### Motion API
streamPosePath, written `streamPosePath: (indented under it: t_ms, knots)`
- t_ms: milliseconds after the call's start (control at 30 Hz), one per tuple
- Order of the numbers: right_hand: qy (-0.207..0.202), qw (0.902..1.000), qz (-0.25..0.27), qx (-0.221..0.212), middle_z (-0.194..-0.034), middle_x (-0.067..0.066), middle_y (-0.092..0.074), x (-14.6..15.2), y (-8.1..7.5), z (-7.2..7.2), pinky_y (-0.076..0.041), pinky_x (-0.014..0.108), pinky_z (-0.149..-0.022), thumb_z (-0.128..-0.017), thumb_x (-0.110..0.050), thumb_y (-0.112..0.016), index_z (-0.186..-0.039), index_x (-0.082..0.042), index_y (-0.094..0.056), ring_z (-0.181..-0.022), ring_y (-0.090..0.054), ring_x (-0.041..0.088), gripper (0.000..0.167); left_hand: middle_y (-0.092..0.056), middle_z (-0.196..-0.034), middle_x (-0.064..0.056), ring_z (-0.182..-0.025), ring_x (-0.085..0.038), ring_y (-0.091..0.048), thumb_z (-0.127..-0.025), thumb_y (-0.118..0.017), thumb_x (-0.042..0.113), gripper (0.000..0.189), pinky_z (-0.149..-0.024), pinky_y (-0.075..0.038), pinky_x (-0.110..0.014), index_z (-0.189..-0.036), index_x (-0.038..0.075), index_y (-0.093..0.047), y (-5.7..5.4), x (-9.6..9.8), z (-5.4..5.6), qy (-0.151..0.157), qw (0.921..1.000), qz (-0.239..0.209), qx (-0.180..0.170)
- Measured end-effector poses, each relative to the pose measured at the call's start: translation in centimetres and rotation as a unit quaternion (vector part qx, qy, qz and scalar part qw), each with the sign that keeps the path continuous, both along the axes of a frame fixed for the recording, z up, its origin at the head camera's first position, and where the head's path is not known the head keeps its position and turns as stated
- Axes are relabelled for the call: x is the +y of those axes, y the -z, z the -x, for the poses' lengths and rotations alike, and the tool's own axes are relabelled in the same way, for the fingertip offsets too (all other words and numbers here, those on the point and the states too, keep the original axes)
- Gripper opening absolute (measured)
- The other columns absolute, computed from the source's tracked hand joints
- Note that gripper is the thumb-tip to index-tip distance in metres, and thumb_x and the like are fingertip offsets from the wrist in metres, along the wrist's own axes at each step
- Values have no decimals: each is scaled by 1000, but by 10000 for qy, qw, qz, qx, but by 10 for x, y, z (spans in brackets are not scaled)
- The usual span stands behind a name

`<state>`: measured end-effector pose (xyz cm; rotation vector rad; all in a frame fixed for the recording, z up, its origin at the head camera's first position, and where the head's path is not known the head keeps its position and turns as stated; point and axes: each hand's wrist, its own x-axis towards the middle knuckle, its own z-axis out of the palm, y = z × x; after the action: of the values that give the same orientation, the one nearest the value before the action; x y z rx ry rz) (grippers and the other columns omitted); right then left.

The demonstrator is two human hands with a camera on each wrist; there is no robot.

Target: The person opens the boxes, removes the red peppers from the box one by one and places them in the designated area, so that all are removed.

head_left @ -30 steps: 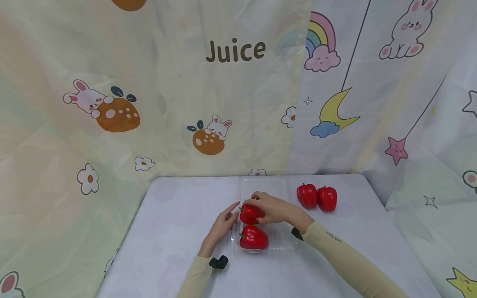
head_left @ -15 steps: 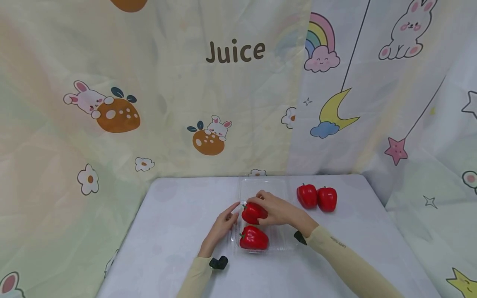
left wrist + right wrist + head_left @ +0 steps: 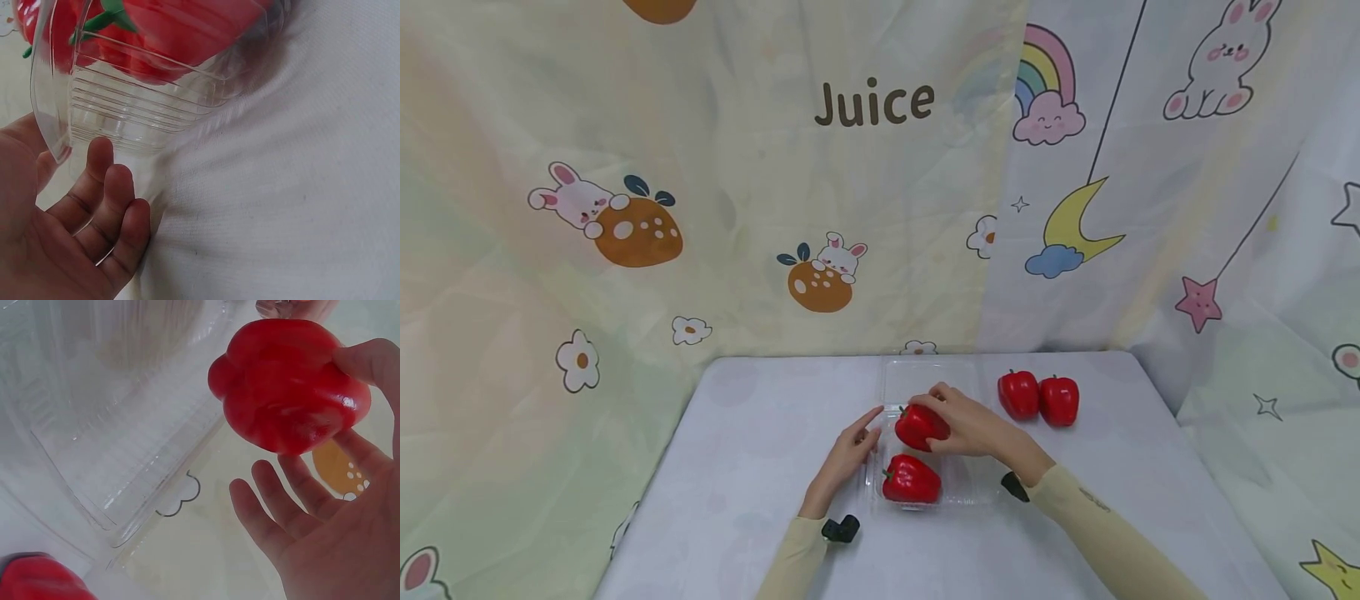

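Observation:
My right hand [image 3: 970,425] holds a red bell pepper [image 3: 921,427] over the back left part of a clear plastic clamshell container [image 3: 970,487]. In the right wrist view, thumb and index finger pinch that pepper [image 3: 287,387], with the other fingers spread free of it. Another red bell pepper [image 3: 912,479] lies on its side in the container's front left. My left hand [image 3: 846,454] is at the container's left side. In the left wrist view, its loosely bent fingers [image 3: 119,187] lie against or close to the ribbed wall [image 3: 131,112]; the rim partly hides the index finger.
Two more red bell peppers [image 3: 1018,395] stand side by side at the back right of the white table [image 3: 760,417]. The container's raised or folded-back lid [image 3: 925,379] lies behind its base. A printed cloth [image 3: 887,183] hangs behind the table.
My right hand has moved the held bell pepper a little to the right and slightly back. The left hand and the other peppers stay where they were.

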<state>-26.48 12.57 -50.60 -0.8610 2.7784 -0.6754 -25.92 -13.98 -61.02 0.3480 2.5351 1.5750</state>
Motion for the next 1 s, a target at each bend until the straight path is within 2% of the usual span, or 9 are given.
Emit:
streamPosePath:
  t_ms: [500,1000]
  knots:
    - [175,9995,232,-91,-134,4,-52,7,3,-2,-60,42,-83,-67,-27,-91,-141,-29,-51,-122,-53,24,85,-59,-79,-4,-64,-9,-50,-106,-51,27,48,-60,-44,-21,-153,25,-43,-2,0,-1,-99,9999,118,-63]
    - [349,9990,293,-38,-133,4,-52,23,2,-5,-60,42,-83,-66,-27,-92,-141,-31,-51,-123,-52,23,85,-61,-82,-11,-65,-11,-50,-106,-52,27,47,-59,-44,-22,-152,23,-45,-3,2,-1,-113,9999,46,-54]
